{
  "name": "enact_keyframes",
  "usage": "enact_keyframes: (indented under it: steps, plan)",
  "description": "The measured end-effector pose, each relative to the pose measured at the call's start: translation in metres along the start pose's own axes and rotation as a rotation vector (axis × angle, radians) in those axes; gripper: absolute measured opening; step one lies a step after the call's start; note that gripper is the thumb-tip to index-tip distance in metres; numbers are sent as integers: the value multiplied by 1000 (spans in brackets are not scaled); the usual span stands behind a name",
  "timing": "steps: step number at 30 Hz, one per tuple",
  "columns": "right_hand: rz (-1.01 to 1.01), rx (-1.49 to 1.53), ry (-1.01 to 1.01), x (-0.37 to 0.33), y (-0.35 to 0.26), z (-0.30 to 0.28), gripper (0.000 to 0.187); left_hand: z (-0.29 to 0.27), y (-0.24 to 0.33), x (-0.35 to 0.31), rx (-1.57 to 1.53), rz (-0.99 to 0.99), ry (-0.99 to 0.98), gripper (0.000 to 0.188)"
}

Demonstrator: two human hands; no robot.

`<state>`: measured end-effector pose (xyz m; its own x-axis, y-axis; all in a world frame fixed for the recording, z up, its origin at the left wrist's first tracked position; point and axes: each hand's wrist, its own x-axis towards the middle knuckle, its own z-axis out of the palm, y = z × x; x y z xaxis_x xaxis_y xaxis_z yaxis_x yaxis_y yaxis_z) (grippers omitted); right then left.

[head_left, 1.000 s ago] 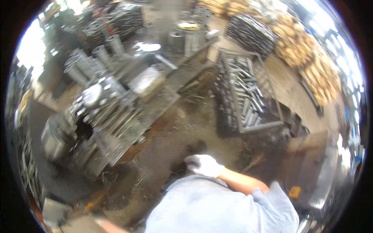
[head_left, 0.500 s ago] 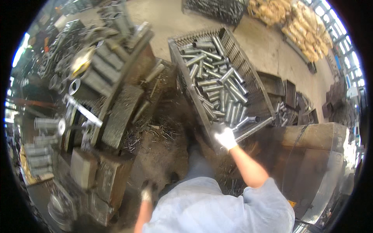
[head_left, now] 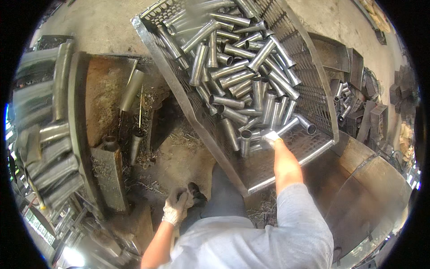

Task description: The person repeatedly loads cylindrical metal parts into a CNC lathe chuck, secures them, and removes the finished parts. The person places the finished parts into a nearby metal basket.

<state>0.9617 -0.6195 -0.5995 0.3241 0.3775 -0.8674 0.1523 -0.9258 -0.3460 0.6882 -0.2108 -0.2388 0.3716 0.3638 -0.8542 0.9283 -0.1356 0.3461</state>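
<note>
My right hand (head_left: 270,138), in a white glove, reaches into a perforated metal crate (head_left: 333,142) at its near end. It is among short shiny metal tubes (head_left: 257,92) with flared ends, piled loosely in the crate. A tube (head_left: 245,142) with its round mouth upward is just left of this hand. My right fingers are hidden, so any grip on a tube cannot be made out. My left hand (head_left: 176,207), in a soiled pale glove, hangs low by my left leg. Its fingers are loosely curled and apart, with nothing visible in them.
At the left, a rack (head_left: 78,112) carries larger metal cylinders. A rusty square post (head_left: 109,175) and metal shavings (head_left: 152,186) are between it and me. Right of the crate are dark metal boxes (head_left: 378,121) with more tubes, and a large brown metal casing (head_left: 363,193).
My view has moved closer to the crate. My right hand has gone from the crate's near rim into it among the tubes. My left hand shows more fully beside my leg.
</note>
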Motion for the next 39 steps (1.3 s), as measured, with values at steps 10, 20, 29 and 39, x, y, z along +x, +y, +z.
enact_keyframes:
  steps: [10, 20, 29, 39]
  plan:
    - [404, 328, 356, 45, -31, 63, 46, -1, -75, 20, 89, -166, -2, 34]
    - [245, 12, 756, -127, -151, -52, 48, -7, -98, -23, -134, -160, 10, 40]
    - [-716, -153, 880, -476, -415, -85, 38, -67, -105, -179, -81, 751, 100, 48]
    - [-1675, -645, -76, -609, -706, 156, 31, -182, -323, -391, -324, 710, 517, 66]
